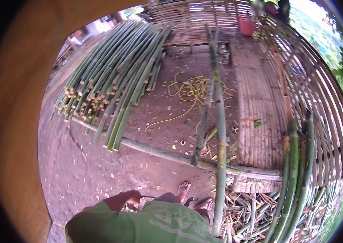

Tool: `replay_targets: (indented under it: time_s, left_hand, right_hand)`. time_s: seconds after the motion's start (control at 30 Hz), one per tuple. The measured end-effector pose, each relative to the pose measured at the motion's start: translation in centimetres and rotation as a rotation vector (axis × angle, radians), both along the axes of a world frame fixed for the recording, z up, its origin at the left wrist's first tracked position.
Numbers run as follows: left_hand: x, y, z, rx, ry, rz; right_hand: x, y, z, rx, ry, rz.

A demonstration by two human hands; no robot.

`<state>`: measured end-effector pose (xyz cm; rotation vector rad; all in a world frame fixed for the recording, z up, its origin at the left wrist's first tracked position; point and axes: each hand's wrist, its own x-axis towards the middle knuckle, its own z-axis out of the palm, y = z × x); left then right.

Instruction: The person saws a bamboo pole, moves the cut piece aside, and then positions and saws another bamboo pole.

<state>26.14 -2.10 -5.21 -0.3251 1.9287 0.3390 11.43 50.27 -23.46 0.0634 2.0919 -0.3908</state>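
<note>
My left hand [133, 197] hangs low at my side, just past the hem of my green shirt [167, 222]. Its fingers look curled closed. A thin dark shape runs rightward from it, too small to make out. My right hand does not show. Close to my right side, a long bamboo pole [221, 146] stretches away from me, with a shorter-looking bamboo pole [204, 121] beside it. Both cross a bamboo beam [159, 152] lying along the ground.
A large stack of cut bamboo poles [114, 69] lies at the left. Yellow rope [195, 89] is coiled on the dirt. At the right are a slatted bench [256, 101], a lattice fence [321, 81], leaning green poles [291, 182] and bamboo scraps [240, 210]. A red container [246, 25] stands behind.
</note>
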Motion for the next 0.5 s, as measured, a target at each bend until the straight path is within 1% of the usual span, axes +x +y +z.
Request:
replay_targets:
  time_s: [0.03,0.07,0.13,0.23,0.27,0.33,0.37,0.4,0.43,0.47,0.5]
  left_hand:
    - [0.0,-1.0,-1.6,-0.014,-0.093,0.069]
    - [-0.3,-1.4,-2.3,-0.093,-0.078,0.04]
    - [-1.5,-1.3,-1.4,-0.092,0.127,0.025]
    - [-2.9,-0.7,-0.3,-0.106,0.164,0.158]
    - [-3.1,-0.6,-0.4,-0.106,0.198,0.208]
    - [-3.1,-0.5,-0.6,-0.103,0.257,0.297]
    - [-3.3,-0.2,0.0,-0.099,0.308,0.31]
    - [-3.4,-0.1,0.4,-0.099,0.29,0.311]
    - [-3.5,-0.1,0.9,-0.097,0.267,0.304]
    - [-3.8,-0.2,1.7,-0.095,0.241,0.285]
    - [-4.2,-0.4,3.1,-0.091,0.189,0.211]
  right_hand:
    - [-0.5,-0.4,-0.1,0.013,-0.029,-0.001]
    - [-1.0,-0.6,-0.4,0.025,-0.052,0.001]
    - [-1.7,-0.5,-0.8,0.049,-0.094,0.0]
    - [-3.4,-0.6,-1.3,0.069,-0.114,0.028]
    - [-5.0,-1.8,-0.4,0.07,-0.079,0.057]
    - [-11.1,-8.3,6.2,0.037,0.143,0.102]
    - [-13.1,-9.5,4.4,-0.121,0.314,-0.134]
    - [-14.7,-10.0,1.0,-0.205,0.692,-0.303]
    - [-17.3,-11.9,8.4,-0.29,0.628,-0.339]
    - [-18.3,-12.5,9.8,-0.502,0.804,-0.476]
    - [-18.7,-12.0,10.6,-0.739,0.704,-0.592]
